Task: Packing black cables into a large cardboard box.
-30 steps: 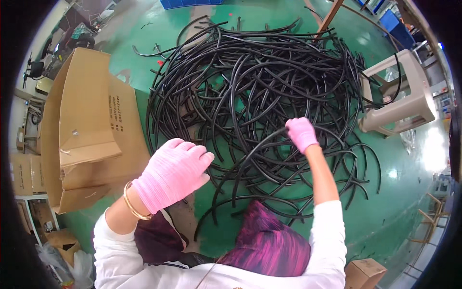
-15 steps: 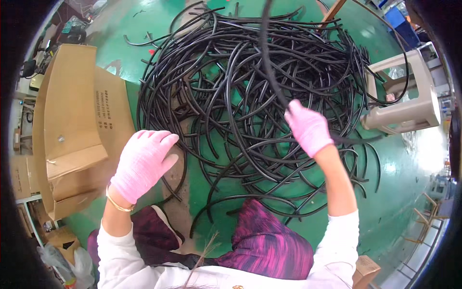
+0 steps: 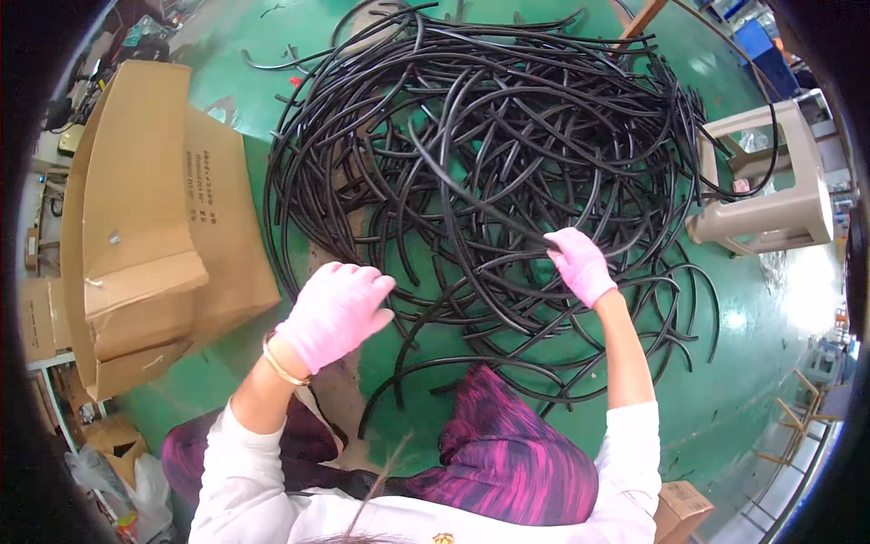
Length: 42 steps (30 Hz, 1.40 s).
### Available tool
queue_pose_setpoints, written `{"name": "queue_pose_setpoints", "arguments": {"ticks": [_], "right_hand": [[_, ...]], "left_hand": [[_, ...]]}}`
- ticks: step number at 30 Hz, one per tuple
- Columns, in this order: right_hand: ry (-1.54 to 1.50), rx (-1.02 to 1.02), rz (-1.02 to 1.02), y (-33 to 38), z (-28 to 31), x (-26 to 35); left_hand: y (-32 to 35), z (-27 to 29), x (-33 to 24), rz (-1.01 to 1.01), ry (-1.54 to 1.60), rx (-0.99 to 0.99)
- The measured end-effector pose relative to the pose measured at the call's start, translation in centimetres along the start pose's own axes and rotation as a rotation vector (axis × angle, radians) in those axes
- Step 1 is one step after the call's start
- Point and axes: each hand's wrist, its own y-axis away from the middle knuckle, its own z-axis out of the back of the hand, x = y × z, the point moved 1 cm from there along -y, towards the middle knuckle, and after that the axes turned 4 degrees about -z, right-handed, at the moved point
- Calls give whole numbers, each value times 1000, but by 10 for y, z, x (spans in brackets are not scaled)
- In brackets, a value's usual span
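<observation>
A large tangled pile of black hoses (image 3: 535, 100) lies on the floor in front of me. My right hand (image 3: 582, 267), in a pink glove, is closed around one black hose (image 3: 471, 198) above the near part of the pile. That hose slants up and left from my fingers across the others; where its other end lies is hard to make out. My left hand (image 3: 335, 313), also gloved in pink, hovers at the pile's near left side. Its fingers are loosely bent with the thumb apart, and no hose shows in it.
On the left stands an open cardboard box (image 3: 136, 208) with its flaps out. A beige plastic stool (image 3: 770, 222) lies on its side at the right, against the pile. A smaller carton (image 3: 681, 510) sits by my right side. Green floor (image 3: 725, 363) surrounds the hoses.
My right hand has come down slightly, and the hose in it has swung from upright to a leftward slant over the pile. My left hand has moved right, away from the box, its fingers more bent.
</observation>
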Motion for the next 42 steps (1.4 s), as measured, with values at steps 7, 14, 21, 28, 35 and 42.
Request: {"name": "queue_pose_setpoints", "arguments": {"ticks": [7, 14, 21, 28, 35, 42], "right_hand": [[-155, 153, -149, -35, -45, 92], [-487, 300, -361, -62, -33, 105], [-545, -236, -330, -10, 202, 143], [-303, -28, -225, -28, 125, 143], [-470, 666, -33, -25, 30, 119], [-712, 137, -379, -30, 162, 148]], "left_hand": [[1, -15, -9, 17, -66, 63], [4, -17, -9, -23, 4, 47], [-32, -97, 10, 114, 440, 129], [-54, -197, -2, 213, 363, 83], [-53, -69, 6, -42, 80, -361], [-73, 18, 39, 121, 199, -1121]]}}
